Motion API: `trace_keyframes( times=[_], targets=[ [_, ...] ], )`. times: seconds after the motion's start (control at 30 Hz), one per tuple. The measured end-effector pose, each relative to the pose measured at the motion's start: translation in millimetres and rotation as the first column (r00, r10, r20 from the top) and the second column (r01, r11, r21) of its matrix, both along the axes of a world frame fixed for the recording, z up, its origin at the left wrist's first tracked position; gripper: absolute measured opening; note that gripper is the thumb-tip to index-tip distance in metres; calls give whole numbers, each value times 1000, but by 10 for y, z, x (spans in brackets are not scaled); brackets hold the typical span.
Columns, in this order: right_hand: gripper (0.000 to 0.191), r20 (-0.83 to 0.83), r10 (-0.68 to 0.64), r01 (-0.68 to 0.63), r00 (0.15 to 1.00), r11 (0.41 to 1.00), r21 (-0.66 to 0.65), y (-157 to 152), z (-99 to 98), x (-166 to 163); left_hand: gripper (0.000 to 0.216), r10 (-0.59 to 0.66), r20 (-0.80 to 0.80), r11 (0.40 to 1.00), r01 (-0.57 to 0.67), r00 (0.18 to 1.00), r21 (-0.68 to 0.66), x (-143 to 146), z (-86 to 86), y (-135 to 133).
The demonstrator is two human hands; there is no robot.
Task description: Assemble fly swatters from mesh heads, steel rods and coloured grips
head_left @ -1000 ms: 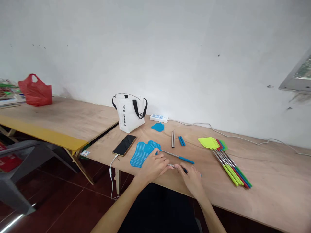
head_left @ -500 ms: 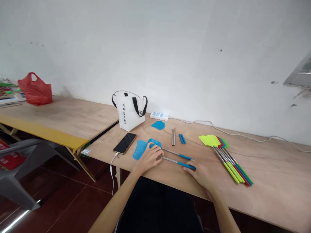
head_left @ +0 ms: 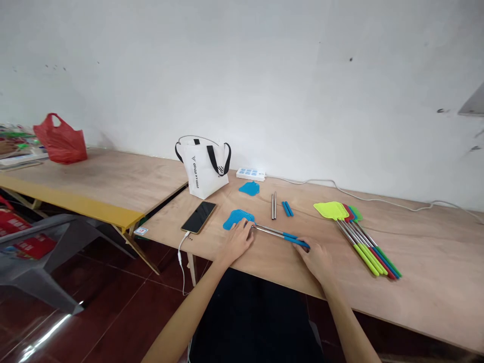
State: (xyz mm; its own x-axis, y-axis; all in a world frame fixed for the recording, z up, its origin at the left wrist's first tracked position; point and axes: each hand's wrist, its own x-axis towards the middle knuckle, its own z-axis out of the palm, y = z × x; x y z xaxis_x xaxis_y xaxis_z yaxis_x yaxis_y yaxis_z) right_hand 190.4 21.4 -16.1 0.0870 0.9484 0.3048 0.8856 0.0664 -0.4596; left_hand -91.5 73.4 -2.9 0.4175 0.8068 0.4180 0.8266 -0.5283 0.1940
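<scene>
Two blue fly swatters [head_left: 264, 231] lie together on the wooden table [head_left: 416, 272], heads stacked at the left. My left hand [head_left: 239, 239] rests on the blue heads [head_left: 236, 219], fingers curled over them. My right hand [head_left: 315, 257] pinches the blue handle ends [head_left: 298, 241] at the right. A loose blue swatter head [head_left: 249, 188], two metal rods [head_left: 273, 206] and two blue grips [head_left: 287, 208] lie behind them.
A bundle of several yellow, green, red and blue swatters [head_left: 359, 237] lies at the right. A phone [head_left: 198, 217] on a cable, a white tote bag [head_left: 204, 166] and a power strip [head_left: 251, 174] sit left and back. A red bag [head_left: 60, 141] is on the left table.
Both hands slid the near swatter away from me until it lies against the other one, heads overlapping. My right hand moved right along the shaft to the handle end.
</scene>
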Motion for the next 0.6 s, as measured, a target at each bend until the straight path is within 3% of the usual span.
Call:
trace_keyframes(
  times=[0.23, 0.47, 0.6],
  targets=[
    [24, -58, 83, -81, 995, 996, 45, 30, -27, 21, 18, -50, 2, 998, 50, 999, -32, -11, -60, 29],
    [28, -39, 53, -51, 998, 997, 52, 32, -47, -4, 18, -90, 58, 996, 92, 994, -21, -24, -94, 59],
    [31, -18, 74, -72, 997, 994, 87, 35, -69, 0, 17, -54, 81, 999, 54, 995, 1, -12, -87, 51]
  ],
)
